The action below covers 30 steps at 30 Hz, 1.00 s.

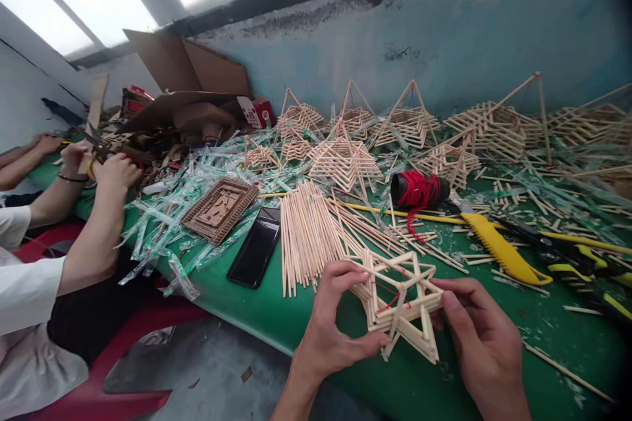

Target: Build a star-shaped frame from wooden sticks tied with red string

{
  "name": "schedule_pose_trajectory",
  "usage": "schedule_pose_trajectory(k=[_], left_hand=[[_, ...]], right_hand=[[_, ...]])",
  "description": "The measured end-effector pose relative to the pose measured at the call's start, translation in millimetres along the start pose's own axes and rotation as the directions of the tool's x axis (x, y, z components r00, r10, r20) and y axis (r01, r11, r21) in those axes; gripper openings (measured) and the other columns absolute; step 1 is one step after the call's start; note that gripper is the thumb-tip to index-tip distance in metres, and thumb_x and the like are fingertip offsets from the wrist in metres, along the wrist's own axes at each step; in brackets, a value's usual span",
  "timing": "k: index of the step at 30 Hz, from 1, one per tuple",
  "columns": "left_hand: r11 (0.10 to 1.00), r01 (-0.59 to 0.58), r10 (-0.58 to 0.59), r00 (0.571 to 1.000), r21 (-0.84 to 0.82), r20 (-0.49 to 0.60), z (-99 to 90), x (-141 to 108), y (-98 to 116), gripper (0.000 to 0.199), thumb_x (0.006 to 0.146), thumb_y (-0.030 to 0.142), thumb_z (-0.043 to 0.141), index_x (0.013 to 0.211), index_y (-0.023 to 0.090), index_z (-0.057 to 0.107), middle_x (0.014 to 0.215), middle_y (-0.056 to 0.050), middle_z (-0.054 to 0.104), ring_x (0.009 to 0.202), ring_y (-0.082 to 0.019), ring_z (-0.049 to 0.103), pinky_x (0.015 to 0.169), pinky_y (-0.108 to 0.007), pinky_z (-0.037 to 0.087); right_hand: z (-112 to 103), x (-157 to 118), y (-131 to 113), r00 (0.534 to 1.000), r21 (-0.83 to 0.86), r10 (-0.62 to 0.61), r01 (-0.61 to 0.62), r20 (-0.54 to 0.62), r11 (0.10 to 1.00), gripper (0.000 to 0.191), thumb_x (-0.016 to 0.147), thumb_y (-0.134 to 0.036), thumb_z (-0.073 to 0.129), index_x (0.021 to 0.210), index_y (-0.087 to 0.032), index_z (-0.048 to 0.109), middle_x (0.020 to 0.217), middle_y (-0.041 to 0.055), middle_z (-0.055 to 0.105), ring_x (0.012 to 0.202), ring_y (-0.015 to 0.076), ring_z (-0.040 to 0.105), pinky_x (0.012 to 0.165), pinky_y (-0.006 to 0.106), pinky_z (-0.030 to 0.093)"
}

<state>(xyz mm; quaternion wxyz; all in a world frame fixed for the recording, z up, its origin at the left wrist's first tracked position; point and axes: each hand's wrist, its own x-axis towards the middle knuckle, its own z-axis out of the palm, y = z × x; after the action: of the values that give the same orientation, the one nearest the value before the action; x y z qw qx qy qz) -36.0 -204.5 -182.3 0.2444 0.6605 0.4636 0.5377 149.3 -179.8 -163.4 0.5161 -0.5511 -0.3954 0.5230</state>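
Note:
A star-shaped frame of layered wooden sticks [401,302], with bits of red thread on it, is held over the front of the green table. On its left side, my left hand [330,322] grips it between thumb and fingers. My right hand [481,342] pinches its right corner with thumb and fingertips. Just behind the star lies a pile of loose wooden sticks [309,237]. Red thread wound on a black spool [419,191] rests farther back, beside a yellow-handled knife [501,247].
A black phone [255,248] and a brown woven piece [220,209] lie left of the sticks, among plastic wrappers [172,237]. Star frames [344,164] line the wall side. Black-and-yellow pliers [567,263] lie at right. Another person's hands [116,171] work at far left.

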Motion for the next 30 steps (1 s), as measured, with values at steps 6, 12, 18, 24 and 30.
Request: schedule_pose_trajectory(k=[6, 12, 18, 24, 30], left_hand=[[1.0, -0.016, 0.016, 0.999, 0.017, -0.029, 0.9, -1, -1, 0.059, 0.08, 0.04, 0.076, 0.131, 0.024, 0.05, 0.12, -0.009, 0.05, 0.114, -0.024, 0.052, 0.099, -0.036, 0.045], [0.998, -0.013, 0.015, 0.999, 0.053, -0.032, 0.5, -2, -1, 0.056, 0.08, 0.033, 0.075, 0.13, 0.023, 0.051, 0.121, -0.009, 0.049, 0.116, -0.023, 0.05, 0.101, -0.036, 0.042], [0.997, 0.07, -0.072, 0.997, -0.032, -0.042, -1.0, -2, -2, 0.054, 0.084, 0.049, 0.069, 0.128, 0.024, 0.05, 0.119, -0.009, 0.048, 0.116, -0.025, 0.051, 0.099, -0.039, 0.044], [0.935, -0.049, 0.055, 0.998, 0.352, -0.007, -17.1, 17, 26, 0.019, 0.093, 0.011, 0.054, 0.108, 0.02, 0.061, 0.099, -0.006, 0.053, 0.094, -0.016, 0.055, 0.082, -0.028, 0.046], [0.882, -0.186, 0.112, 0.975, 0.432, 0.192, -35.7, 46, 70, 0.019, 0.089, 0.003, 0.059, 0.1, 0.018, 0.063, 0.078, -0.001, 0.062, 0.072, -0.012, 0.055, 0.068, -0.025, 0.041]], right_hand=[[0, 0, -2, 0.999, -0.024, -0.025, 0.026, 0.023, 0.999, 0.029, 0.087, -0.05, 0.066, 0.094, -0.022, 0.068, 0.074, 0.0005, 0.061, 0.062, 0.01, 0.053, 0.056, 0.017, 0.049], [0, 1, -1, 0.998, -0.023, -0.031, 0.032, 0.06, 0.999, 0.027, 0.089, -0.048, 0.064, 0.095, -0.022, 0.066, 0.076, 0.0015, 0.063, 0.062, 0.0124, 0.056, 0.055, 0.02, 0.049], [0, 2, 2, 0.995, -0.065, -0.032, 0.039, 0.096, 0.997, 0.026, 0.09, -0.049, 0.061, 0.095, -0.023, 0.063, 0.078, 0.0009, 0.062, 0.064, 0.0122, 0.055, 0.056, 0.019, 0.048], [0, 2, 2, 0.993, -0.061, -0.046, 0.053, 0.106, 0.997, 0.025, 0.091, -0.048, 0.061, 0.094, -0.023, 0.063, 0.076, 0.0003, 0.059, 0.063, 0.0117, 0.054, 0.057, 0.019, 0.049], [1, 2, 0, 0.992, -0.093, -0.063, 0.073, 0.108, 0.993, 0.025, 0.091, -0.047, 0.059, 0.094, -0.023, 0.062, 0.075, 0.0008, 0.06, 0.063, 0.0127, 0.055, 0.056, 0.02, 0.049]])
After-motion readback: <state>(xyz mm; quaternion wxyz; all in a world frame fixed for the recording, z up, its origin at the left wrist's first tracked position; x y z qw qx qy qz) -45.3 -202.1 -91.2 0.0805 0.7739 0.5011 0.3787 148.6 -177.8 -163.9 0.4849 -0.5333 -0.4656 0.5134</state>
